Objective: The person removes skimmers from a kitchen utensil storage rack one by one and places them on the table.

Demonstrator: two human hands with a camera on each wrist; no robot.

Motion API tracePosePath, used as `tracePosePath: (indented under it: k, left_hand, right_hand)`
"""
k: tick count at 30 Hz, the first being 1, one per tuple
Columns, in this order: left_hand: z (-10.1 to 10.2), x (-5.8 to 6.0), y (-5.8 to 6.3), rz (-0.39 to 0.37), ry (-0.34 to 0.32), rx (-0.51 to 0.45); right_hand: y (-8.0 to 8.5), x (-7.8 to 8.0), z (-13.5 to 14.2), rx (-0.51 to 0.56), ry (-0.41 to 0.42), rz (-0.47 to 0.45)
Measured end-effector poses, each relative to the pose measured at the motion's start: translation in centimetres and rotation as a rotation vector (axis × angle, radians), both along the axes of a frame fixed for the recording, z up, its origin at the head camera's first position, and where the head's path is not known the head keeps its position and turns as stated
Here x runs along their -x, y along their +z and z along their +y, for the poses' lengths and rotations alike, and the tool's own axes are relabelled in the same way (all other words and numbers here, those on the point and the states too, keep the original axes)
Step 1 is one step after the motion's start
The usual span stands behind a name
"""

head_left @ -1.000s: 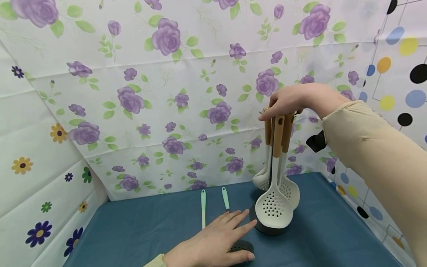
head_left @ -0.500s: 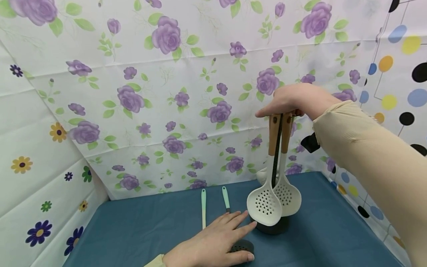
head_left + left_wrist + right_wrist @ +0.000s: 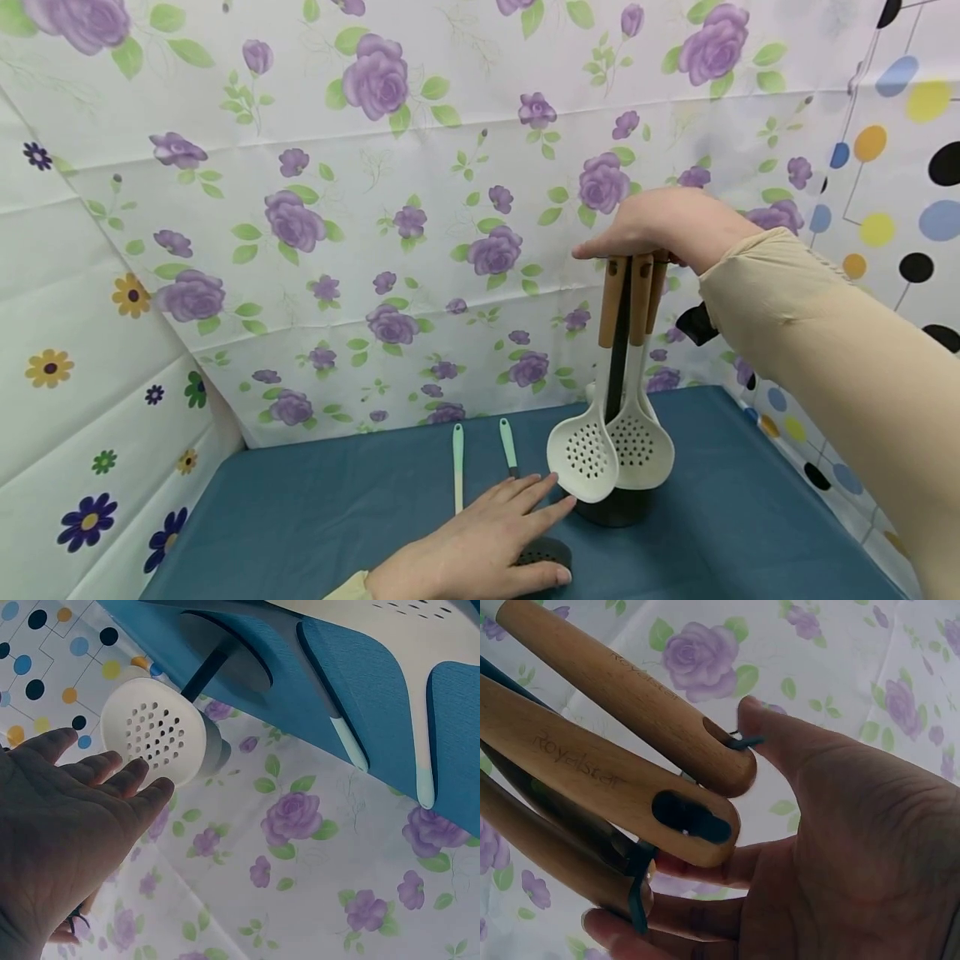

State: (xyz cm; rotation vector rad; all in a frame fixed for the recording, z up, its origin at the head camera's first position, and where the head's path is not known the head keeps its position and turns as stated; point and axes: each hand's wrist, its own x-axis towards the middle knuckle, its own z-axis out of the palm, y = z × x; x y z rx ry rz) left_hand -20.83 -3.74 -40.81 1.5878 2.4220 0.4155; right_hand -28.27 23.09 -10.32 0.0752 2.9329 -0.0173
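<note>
A utensil stand with a dark round base [image 3: 615, 508] carries several hanging white utensils with wooden handles. At its front left hangs a perforated skimmer [image 3: 583, 457], overlapping another perforated white utensil [image 3: 639, 454]. My right hand [image 3: 667, 221] holds the top of the stand. In the right wrist view its thumb and fingers surround the ends of the wooden handles [image 3: 607, 765], which hang on dark hooks. Low over the table, my left hand [image 3: 480, 533] is spread with straight fingers. Its fingertips are close to the skimmer's rim, and a dark perforated utensil head [image 3: 551, 552] shows beneath it.
Two utensils with mint handles lie on the blue table [image 3: 322, 500]: one long handle [image 3: 458, 454] and a shorter one [image 3: 507, 442]. Flowered sheeting [image 3: 420, 275] rises behind the table, and dotted sheeting [image 3: 870, 275] stands at the right.
The hanging utensils have turned about the stand: the front skimmer has swung left and another wooden handle appears at the right. The right hand has shifted slightly left; the left hand stays put.
</note>
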Motion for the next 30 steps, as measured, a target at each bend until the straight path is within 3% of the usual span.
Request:
tracePosePath:
  k: [4, 8, 10, 13, 21, 30]
  left_hand:
    - [0.1, 0.0, 0.1, 0.001, 0.011, -0.002]
    - [0.1, 0.2, 0.5, -0.015, 0.032, -0.023]
    - [0.2, 0.4, 0.8, -0.017, 0.046, -0.036]
    - [0.3, 0.9, 1.4, -0.015, 0.067, -0.067]
    - [1.6, 2.2, 4.7, -0.071, 0.171, -0.215]
    - [4.0, 3.3, 7.0, -0.162, 0.277, -0.443]
  right_hand:
    - [0.7, -0.2, 0.8, -0.022, 0.045, 0.037]
    - [1.3, -0.1, 2.3, 0.004, 0.193, 0.187]
    - [1.3, 0.0, 3.0, 0.065, 0.289, 0.232]
    - [1.2, 0.0, 3.7, 0.162, 0.359, 0.212]
    - [0.7, 0.5, 3.9, 0.203, 0.386, 0.066]
    - [0.7, 1.2, 3.8, 0.174, 0.354, 0.041]
